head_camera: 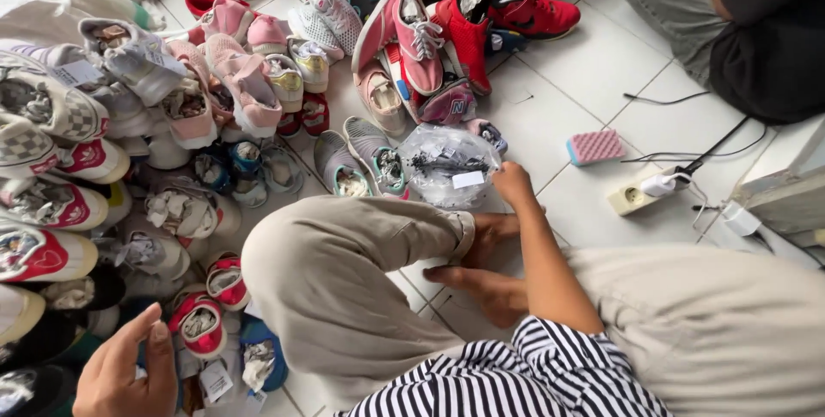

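1. Clear plastic bag (448,165) of small dark bits lies on the white tiled floor (593,65), beside grey shoes (361,159).
2. Right hand (512,183) pinches the bag's edge.
3. Left hand (129,374) hovers loosely spread above a red-and-white shoe (199,324).

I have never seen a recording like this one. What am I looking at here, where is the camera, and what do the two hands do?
No machine is at work here: a person sits cross-legged on a white tiled floor. The single camera is worn on the person's head and looks down, so you see their own knees, bare feet and striped shirt. The right hand reaches forward and touches a clear plastic bag with small dark items inside. The left hand is open near a red and white child's shoe. A big pile of small shoes lies in front. To the right are a pink sponge and a power strip. Another person sits at top right.
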